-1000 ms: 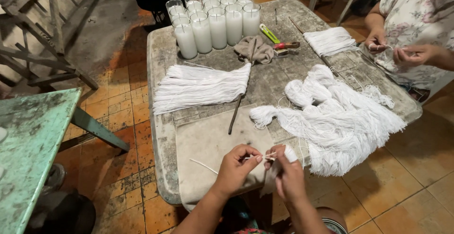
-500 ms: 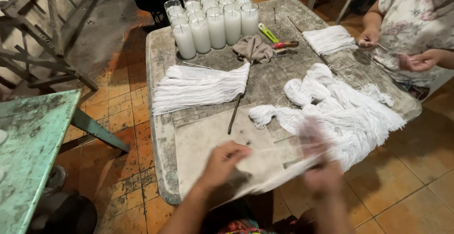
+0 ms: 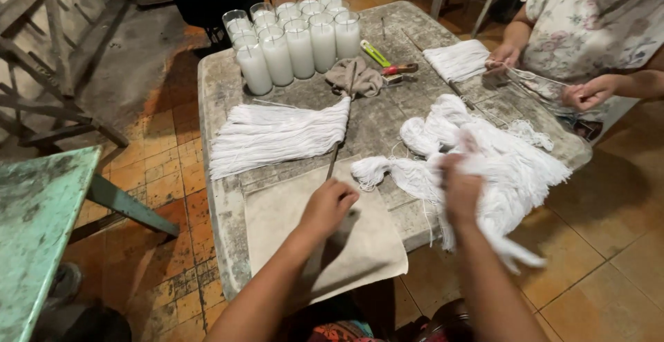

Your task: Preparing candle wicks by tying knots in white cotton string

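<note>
1. Grip, left hand [image 3: 326, 206]: fingers curled loosely, resting on the beige cloth [image 3: 360, 252] at the near table [image 3: 221, 197] edge, beside the lower end of a thin stick [image 3: 335, 162]. Whether anything is pinched, I cannot tell.
2. Grip, right hand [image 3: 460, 186]: blurred, buried in the loose white string pile [image 3: 505, 165]; seems closed on a hank, but not clear enough to say.
3. String pile lies right of the cloth, its strands spilling over the table edge below my right hand.
4. Step, as I judge it: drawing string from the pile. Next move calls for singling out strands without dragging the tangle.
5. Also present: a combed string bundle [image 3: 277, 134], candle glasses [image 3: 290, 41], another person's hands [image 3: 588, 93] working string.
</note>
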